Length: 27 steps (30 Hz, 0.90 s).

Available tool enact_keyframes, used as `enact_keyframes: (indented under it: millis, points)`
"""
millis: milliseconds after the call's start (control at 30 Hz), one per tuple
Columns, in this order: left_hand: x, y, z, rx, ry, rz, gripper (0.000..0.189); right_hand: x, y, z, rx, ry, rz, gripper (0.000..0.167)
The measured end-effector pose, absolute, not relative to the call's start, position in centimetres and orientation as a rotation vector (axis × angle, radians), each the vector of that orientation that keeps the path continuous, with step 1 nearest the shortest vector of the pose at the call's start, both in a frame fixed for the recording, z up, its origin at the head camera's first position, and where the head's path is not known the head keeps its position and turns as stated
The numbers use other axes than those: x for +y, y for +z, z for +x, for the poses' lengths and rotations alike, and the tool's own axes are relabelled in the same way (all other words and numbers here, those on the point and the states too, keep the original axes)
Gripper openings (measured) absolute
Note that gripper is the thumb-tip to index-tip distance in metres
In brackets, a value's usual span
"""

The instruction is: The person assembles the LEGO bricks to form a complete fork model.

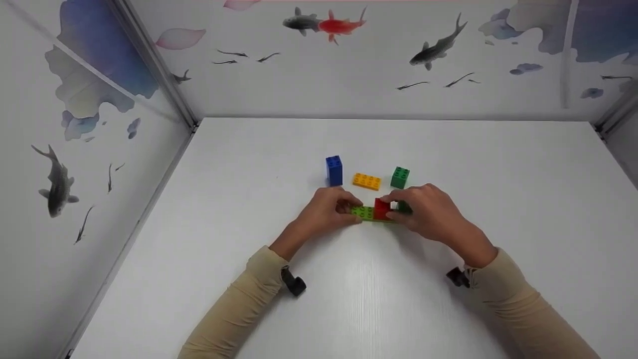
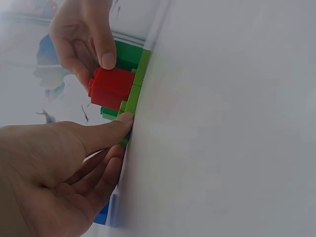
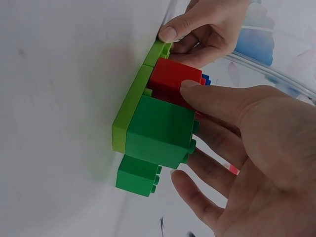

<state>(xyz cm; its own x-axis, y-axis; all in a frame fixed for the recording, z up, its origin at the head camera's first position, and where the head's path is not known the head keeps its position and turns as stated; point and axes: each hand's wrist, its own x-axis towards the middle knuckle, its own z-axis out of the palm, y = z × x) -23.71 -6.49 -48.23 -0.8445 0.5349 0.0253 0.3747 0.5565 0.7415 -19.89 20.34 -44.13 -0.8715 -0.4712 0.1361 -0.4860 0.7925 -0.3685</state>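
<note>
Two light green flat bricks (image 3: 131,111) lie end to end in a row on the table. My left hand (image 1: 329,207) pinches the left end of the row between thumb and fingers. A red block (image 1: 382,209) sits on the row across the seam in the right wrist view. My right hand (image 1: 431,212) grips this red block, thumb on its near side and fingers behind. On the row's right end stands a dark green block (image 3: 160,128), partly covered by the right hand in the head view.
Behind the hands on the white table (image 1: 224,164) stand a tall blue block (image 1: 335,172) and a smaller green block (image 1: 399,178). Between them lies a flat yellow brick (image 1: 367,181). Walls with fish pictures border the table at the back and left.
</note>
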Motion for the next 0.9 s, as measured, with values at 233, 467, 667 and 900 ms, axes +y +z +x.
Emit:
enact_keyframes:
  millis: [233,467,667,900]
  points:
    - [-6.3,-48.1,-23.5,2.51,1.21,0.755,0.033,21.6,-43.9,-20.3,-3.007,0.723,0.749,0.036]
    - [-6.3,-48.1,-23.4,2.485,1.214,0.714,0.032,21.8,-43.9,-20.6,-3.048,0.797,0.736,0.034]
    - [-6.3,-48.2,-23.4,2.482,1.218,0.719,0.031,22.0,-44.1,-21.2,-2.96,0.842,0.737,0.035]
    - [-6.3,-48.2,-23.4,2.481,1.229,0.727,0.03,22.8,-44.4,-22.6,-2.84,0.875,0.59,0.034]
